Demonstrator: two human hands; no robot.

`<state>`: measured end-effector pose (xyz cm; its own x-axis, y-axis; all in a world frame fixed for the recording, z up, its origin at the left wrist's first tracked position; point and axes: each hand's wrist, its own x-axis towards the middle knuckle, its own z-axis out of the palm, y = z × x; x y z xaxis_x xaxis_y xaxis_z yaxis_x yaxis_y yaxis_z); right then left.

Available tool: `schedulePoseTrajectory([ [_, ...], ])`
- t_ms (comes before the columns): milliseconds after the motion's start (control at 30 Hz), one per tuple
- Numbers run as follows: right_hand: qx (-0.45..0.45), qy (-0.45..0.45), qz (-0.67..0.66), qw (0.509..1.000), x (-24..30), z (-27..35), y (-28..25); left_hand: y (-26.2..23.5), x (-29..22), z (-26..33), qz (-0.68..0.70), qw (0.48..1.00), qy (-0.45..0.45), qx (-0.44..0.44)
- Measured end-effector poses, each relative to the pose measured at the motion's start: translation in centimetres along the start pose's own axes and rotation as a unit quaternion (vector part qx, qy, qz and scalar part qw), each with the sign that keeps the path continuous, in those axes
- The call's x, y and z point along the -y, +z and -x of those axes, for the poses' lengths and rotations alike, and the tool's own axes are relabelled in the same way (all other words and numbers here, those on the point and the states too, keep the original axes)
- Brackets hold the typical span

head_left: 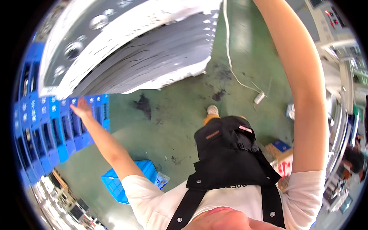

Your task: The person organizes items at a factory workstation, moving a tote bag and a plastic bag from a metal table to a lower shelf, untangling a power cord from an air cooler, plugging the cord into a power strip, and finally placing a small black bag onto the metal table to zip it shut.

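My left hand (82, 109) is stretched out to the left with its fingers spread. Nothing shows in its grasp. It is next to the fronts of the blue storage bins (61, 126), just under the lower corner of a large white and grey unit (153, 53); I cannot tell whether it touches either. Rounded shiny fittings (99, 22) sit on the unit's grey upper face, and its dark grey side has ragged white edges. My right arm (306, 92) reaches up past the top edge of the picture, so that hand is hidden.
A blue plastic crate (117, 186) stands on the green floor by my left arm. A white cable (230, 57) runs down to a small white power strip (259, 98). Cardboard boxes (283, 157) are at right. Equipment (337, 50) lines the right side; a person (353, 159) is there.
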<state>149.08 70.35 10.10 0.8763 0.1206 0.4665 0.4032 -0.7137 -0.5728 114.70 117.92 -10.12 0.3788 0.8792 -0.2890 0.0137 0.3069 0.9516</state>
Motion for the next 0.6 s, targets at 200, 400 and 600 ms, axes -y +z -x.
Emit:
schedulePoseTrajectory([
  [200, -0.112, -0.077, 0.197, 0.971, 1.0, 2.2, -2.2, 0.7, -4.4, 3.3, -0.034, 0.996, 0.067, 0.054],
  [400, -0.119, -0.206, 0.089, 0.967, -1.7, 17.2, -1.9, -2.9, -6.9, 2.6, -0.175, 0.976, 0.125, 0.031],
  [600, 0.043, 0.032, 0.119, 0.991, -15.8, 39.0, -3.7, 0.2, -4.1, -2.9, -0.195, 0.975, 0.052, 0.096],
])
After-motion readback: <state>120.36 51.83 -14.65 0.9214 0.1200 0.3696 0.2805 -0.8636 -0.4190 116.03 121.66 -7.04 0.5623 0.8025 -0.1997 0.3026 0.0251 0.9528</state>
